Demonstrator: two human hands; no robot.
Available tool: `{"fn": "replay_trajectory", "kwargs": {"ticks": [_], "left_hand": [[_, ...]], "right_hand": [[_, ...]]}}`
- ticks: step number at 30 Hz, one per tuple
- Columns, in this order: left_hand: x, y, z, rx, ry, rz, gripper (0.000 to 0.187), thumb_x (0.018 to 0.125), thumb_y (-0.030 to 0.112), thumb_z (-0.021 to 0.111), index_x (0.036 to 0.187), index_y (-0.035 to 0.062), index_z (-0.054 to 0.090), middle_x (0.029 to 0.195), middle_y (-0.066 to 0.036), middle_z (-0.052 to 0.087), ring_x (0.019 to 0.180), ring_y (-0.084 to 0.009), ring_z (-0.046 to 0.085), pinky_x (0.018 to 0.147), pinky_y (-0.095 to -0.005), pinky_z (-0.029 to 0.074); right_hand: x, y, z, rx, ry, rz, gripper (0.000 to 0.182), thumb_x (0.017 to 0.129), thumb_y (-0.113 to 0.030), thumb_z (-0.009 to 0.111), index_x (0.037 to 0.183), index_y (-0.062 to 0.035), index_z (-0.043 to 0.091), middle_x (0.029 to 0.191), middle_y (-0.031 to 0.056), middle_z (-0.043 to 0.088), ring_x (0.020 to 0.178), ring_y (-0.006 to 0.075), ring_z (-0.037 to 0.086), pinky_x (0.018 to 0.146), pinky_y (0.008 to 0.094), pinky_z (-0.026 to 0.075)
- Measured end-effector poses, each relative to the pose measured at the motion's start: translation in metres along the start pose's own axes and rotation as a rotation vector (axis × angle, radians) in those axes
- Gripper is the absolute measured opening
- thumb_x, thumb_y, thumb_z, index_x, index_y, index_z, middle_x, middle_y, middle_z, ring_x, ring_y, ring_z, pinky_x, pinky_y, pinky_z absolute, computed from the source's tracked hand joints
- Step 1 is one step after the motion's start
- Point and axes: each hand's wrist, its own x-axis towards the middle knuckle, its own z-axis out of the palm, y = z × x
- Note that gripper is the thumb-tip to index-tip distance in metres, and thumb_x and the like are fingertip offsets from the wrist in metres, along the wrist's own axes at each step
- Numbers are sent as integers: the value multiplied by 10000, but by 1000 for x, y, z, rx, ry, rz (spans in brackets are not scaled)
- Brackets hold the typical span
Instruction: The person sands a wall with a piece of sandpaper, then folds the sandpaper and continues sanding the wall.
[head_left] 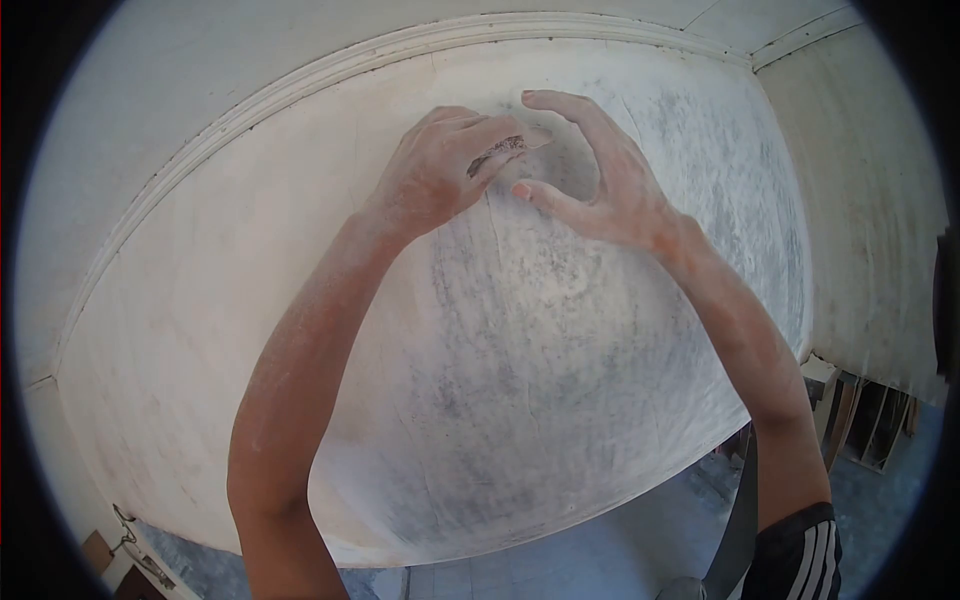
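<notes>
Speckled pad (pixel 498 152): clamped in left hand (pixel 435 165), at its 2–3 o'clock | long axis roughly 8-to-2 o'clock | right hand (pixel 620 190) apart, thumb and fingers spread, pad toward its 10 o'clock | left nearer | pale plaster surface (pixel 560 300) behind
</notes>
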Motion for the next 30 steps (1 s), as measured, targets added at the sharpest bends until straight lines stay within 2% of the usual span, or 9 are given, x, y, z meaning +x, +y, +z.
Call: {"fn": "replay_trajectory", "kwargs": {"ticks": [7,10,12,16,18,22,25,27,30], "left_hand": [[-9,8,1,170,183,202,153,863,118,703,1000,158,650,998,-12,671,930,-182,617,918,-352,422],[-13,14,-5,146,266,42,150,855,73,695,998,113,676,1015,-44,678,1020,-220,607,929,-365,459],[-13,7,-6,-136,181,-113,216,841,17,668,1046,86,676,1076,-59,686,1025,-236,630,925,-361,486],[-9,-8,-4,-252,72,-83,330,823,-49,634,1133,56,671,1180,-78,685,1028,-255,665,933,-343,518],[-5,-8,-3,-209,97,-141,358,835,-33,625,1178,66,654,1205,-79,676,1067,-243,652,966,-349,501],[0,-15,-8,-37,262,-133,377,863,19,609,1233,94,623,1170,-85,670,1059,-241,634,952,-363,489],[-10,-35,-27,364,274,-11,342,871,64,610,1209,118,617,1075,-86,657,993,-259,619,900,-370,474],[-20,-52,-33,456,342,11,256,866,99,622,1121,122,634,1000,-57,641,924,-236,609,844,-371,467],[-36,-67,-41,543,386,-30,185,854,121,636,1038,118,641,951,-38,633,895,-232,605,809,-365,465]], "right_hand": [[4,23,-9,-73,-293,60,372,878,-202,684,1236,-131,613,1127,52,650,1066,228,610,973,387,480],[11,13,-23,-377,-264,-120,321,871,-161,678,1191,-141,647,1019,35,653,995,213,619,959,376,483],[12,3,-29,-487,-241,-162,313,858,-158,688,1168,-135,658,965,34,641,964,214,616,949,374,486],[14,-2,-20,-236,-272,-224,315,845,-156,696,1157,-137,654,1039,31,614,1006,217,603,940,382,489],[17,0,-8,-156,-284,-175,323,841,-146,693,1161,-146,647,1107,30,599,1030,222,597,936,388,491],[22,3,8,-526,-290,-116,374,865,-111,656,1234,-94,600,1185,54,575,1089,224,580,933,397,478],[35,3,19,-847,-416,-21,422,871,-98,645,1283,-49,568,1202,85,574,1130,236,561,941,418,458],[51,12,28,-942,-547,29,337,893,-107,631,1204,14,591,1164,102,572,1097,245,555,897,431,466],[74,1,42,-1051,-687,92,439,870,-115,661,1276,26,567,1250,162,566,1160,277,534,931,456,454]]}}
